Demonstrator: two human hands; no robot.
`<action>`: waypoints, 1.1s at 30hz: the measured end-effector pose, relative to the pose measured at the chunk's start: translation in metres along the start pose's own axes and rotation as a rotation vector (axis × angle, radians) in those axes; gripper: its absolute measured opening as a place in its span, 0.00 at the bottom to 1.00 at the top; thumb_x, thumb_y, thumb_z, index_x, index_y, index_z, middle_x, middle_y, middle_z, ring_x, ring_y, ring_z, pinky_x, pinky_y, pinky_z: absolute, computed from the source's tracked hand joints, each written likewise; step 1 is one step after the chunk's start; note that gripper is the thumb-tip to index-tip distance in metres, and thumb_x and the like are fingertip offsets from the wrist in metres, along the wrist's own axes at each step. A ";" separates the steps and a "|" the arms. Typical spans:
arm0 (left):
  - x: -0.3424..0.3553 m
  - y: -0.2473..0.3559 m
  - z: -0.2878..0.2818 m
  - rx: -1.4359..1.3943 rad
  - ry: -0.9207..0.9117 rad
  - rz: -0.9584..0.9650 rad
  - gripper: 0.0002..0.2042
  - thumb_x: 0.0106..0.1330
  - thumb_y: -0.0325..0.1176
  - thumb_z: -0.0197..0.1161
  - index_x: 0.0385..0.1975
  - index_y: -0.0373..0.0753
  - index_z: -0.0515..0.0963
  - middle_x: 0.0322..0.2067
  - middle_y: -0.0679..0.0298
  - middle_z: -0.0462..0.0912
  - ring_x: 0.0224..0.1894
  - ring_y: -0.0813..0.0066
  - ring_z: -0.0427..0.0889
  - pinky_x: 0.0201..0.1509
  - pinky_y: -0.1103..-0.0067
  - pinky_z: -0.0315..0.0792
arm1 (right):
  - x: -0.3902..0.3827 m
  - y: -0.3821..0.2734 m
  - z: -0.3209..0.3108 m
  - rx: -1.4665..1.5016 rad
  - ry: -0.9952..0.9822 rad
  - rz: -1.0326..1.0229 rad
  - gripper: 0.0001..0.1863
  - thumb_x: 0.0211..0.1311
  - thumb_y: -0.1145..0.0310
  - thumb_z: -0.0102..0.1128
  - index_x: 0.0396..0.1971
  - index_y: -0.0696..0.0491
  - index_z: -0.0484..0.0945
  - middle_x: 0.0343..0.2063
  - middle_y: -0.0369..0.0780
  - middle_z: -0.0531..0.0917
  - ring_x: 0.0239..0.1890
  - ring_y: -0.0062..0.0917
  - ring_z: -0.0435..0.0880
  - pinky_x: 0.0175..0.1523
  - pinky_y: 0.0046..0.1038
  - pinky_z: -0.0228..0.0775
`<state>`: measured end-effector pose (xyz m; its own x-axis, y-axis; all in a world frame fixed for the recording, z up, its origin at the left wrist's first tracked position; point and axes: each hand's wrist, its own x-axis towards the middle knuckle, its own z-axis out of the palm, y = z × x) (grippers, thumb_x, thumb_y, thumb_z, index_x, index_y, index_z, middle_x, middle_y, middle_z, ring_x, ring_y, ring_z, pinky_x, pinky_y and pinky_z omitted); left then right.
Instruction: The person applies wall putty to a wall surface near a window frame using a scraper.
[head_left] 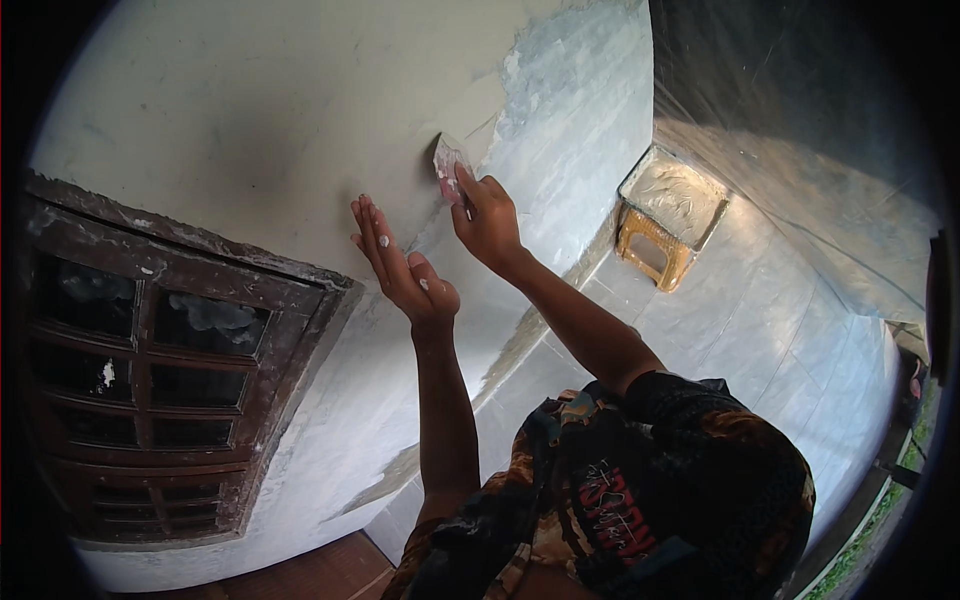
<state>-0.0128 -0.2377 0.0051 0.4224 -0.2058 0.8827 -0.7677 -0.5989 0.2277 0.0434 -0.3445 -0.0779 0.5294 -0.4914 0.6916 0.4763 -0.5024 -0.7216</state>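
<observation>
My right hand grips a putty knife, its handle smeared with pale paste. The blade lies against or very close to the cream-coloured wall, beside the ragged edge of a whitish-grey coated patch. To the left and a little lower, my left hand is raised with fingers stretched out and holds nothing. White blobs stick to its fingers and near the thumb. Its fingertips are near the wall, but I cannot tell whether they touch.
A tray of beige paste rests on a yellowish plastic stool at the right. On the left is a dark brown paned window in a wooden frame. Grey tiles cover the floor, and a translucent sheet hangs at the right.
</observation>
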 end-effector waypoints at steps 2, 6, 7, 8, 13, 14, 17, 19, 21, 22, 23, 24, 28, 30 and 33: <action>0.001 -0.001 -0.003 0.007 0.002 0.000 0.29 0.66 0.33 0.37 0.65 0.22 0.59 0.68 0.41 0.60 0.73 0.44 0.55 0.75 0.52 0.38 | 0.004 0.005 -0.011 0.013 0.054 0.004 0.28 0.50 0.80 0.59 0.55 0.61 0.76 0.19 0.42 0.73 0.23 0.29 0.73 0.30 0.30 0.69; 0.001 -0.001 -0.002 0.019 0.005 -0.001 0.29 0.66 0.33 0.37 0.65 0.22 0.59 0.68 0.41 0.60 0.73 0.44 0.55 0.75 0.52 0.39 | 0.046 0.041 -0.027 -0.077 0.186 0.125 0.27 0.50 0.81 0.58 0.54 0.64 0.76 0.19 0.42 0.75 0.23 0.28 0.73 0.30 0.29 0.69; 0.001 0.000 0.002 0.016 0.008 -0.005 0.29 0.65 0.32 0.37 0.65 0.22 0.59 0.68 0.40 0.60 0.73 0.43 0.55 0.75 0.52 0.39 | 0.051 0.053 -0.025 -0.113 0.189 0.094 0.27 0.50 0.80 0.58 0.55 0.65 0.75 0.20 0.43 0.76 0.24 0.30 0.74 0.31 0.31 0.70; 0.002 0.000 0.003 0.015 0.008 -0.004 0.29 0.65 0.32 0.37 0.65 0.22 0.59 0.68 0.40 0.60 0.73 0.43 0.55 0.75 0.52 0.39 | 0.045 0.058 -0.018 -0.113 0.190 0.094 0.27 0.50 0.80 0.58 0.55 0.65 0.75 0.20 0.43 0.76 0.24 0.30 0.74 0.31 0.31 0.70; 0.000 -0.005 0.001 0.001 0.000 -0.008 0.30 0.63 0.30 0.38 0.65 0.22 0.59 0.68 0.40 0.60 0.73 0.43 0.55 0.75 0.52 0.38 | -0.008 0.013 0.004 -0.005 0.000 0.039 0.29 0.48 0.81 0.61 0.55 0.61 0.75 0.20 0.42 0.74 0.24 0.30 0.73 0.31 0.31 0.70; 0.000 -0.005 0.000 0.003 -0.001 -0.009 0.30 0.63 0.30 0.38 0.65 0.22 0.59 0.68 0.40 0.60 0.73 0.43 0.55 0.75 0.52 0.38 | -0.011 0.003 -0.001 0.066 -0.029 0.036 0.29 0.48 0.81 0.61 0.56 0.60 0.75 0.20 0.41 0.73 0.23 0.29 0.73 0.30 0.30 0.69; 0.000 -0.008 -0.003 0.020 -0.002 0.003 0.30 0.62 0.30 0.38 0.65 0.22 0.59 0.68 0.40 0.60 0.73 0.43 0.55 0.75 0.52 0.38 | 0.010 0.013 -0.020 0.047 0.101 0.055 0.28 0.49 0.81 0.60 0.56 0.59 0.76 0.21 0.40 0.73 0.21 0.25 0.72 0.28 0.28 0.68; 0.000 -0.008 -0.001 0.023 0.004 0.002 0.30 0.62 0.30 0.38 0.65 0.21 0.59 0.68 0.41 0.60 0.73 0.43 0.55 0.75 0.52 0.38 | 0.030 0.033 -0.030 -0.037 0.151 0.117 0.28 0.51 0.81 0.58 0.57 0.60 0.76 0.21 0.41 0.74 0.20 0.24 0.72 0.28 0.28 0.67; 0.002 -0.003 0.004 0.011 0.001 0.001 0.30 0.62 0.30 0.38 0.65 0.21 0.59 0.68 0.40 0.60 0.73 0.43 0.55 0.75 0.53 0.38 | 0.042 0.051 -0.028 -0.095 0.171 0.123 0.28 0.51 0.80 0.58 0.57 0.63 0.74 0.21 0.42 0.75 0.22 0.27 0.72 0.29 0.29 0.68; 0.003 0.000 0.007 0.001 -0.003 -0.001 0.30 0.62 0.30 0.38 0.65 0.21 0.59 0.68 0.40 0.60 0.73 0.43 0.55 0.75 0.53 0.38 | 0.037 0.057 -0.024 -0.100 0.177 0.121 0.28 0.51 0.80 0.58 0.57 0.63 0.74 0.21 0.42 0.75 0.22 0.27 0.72 0.29 0.29 0.68; 0.002 0.001 0.009 -0.002 -0.006 0.000 0.30 0.62 0.30 0.38 0.65 0.21 0.59 0.68 0.40 0.60 0.73 0.43 0.55 0.75 0.53 0.38 | 0.031 0.057 -0.014 -0.118 0.124 0.075 0.28 0.51 0.80 0.58 0.57 0.63 0.73 0.21 0.43 0.75 0.23 0.29 0.73 0.30 0.30 0.69; 0.003 0.000 0.010 -0.012 -0.005 0.007 0.30 0.62 0.30 0.38 0.65 0.21 0.58 0.68 0.40 0.60 0.73 0.43 0.55 0.75 0.53 0.38 | 0.025 0.052 -0.005 -0.134 0.071 0.028 0.29 0.51 0.80 0.59 0.57 0.64 0.73 0.21 0.44 0.75 0.24 0.31 0.74 0.31 0.31 0.70; 0.002 -0.007 0.008 -0.010 -0.012 0.005 0.31 0.61 0.30 0.39 0.65 0.21 0.58 0.68 0.40 0.60 0.73 0.44 0.54 0.75 0.53 0.38 | -0.020 0.008 0.005 0.081 -0.067 0.014 0.30 0.49 0.81 0.60 0.57 0.61 0.73 0.21 0.42 0.74 0.24 0.29 0.73 0.31 0.30 0.70; 0.003 -0.008 0.004 -0.002 -0.011 0.008 0.31 0.59 0.29 0.39 0.65 0.21 0.58 0.68 0.40 0.60 0.73 0.43 0.54 0.75 0.53 0.38 | -0.007 -0.002 -0.009 0.078 -0.019 0.025 0.29 0.49 0.81 0.60 0.57 0.61 0.74 0.21 0.42 0.73 0.23 0.28 0.73 0.30 0.29 0.69; 0.003 -0.008 0.004 0.000 -0.004 0.010 0.32 0.58 0.28 0.40 0.65 0.21 0.58 0.68 0.40 0.60 0.73 0.43 0.54 0.75 0.53 0.38 | 0.023 0.024 -0.026 0.006 0.109 0.099 0.28 0.49 0.81 0.58 0.56 0.61 0.76 0.20 0.41 0.73 0.22 0.26 0.72 0.29 0.27 0.69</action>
<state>-0.0034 -0.2370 0.0043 0.4161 -0.2148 0.8836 -0.7721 -0.5966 0.2186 0.0488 -0.3865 -0.0786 0.4951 -0.6129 0.6158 0.4299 -0.4431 -0.7867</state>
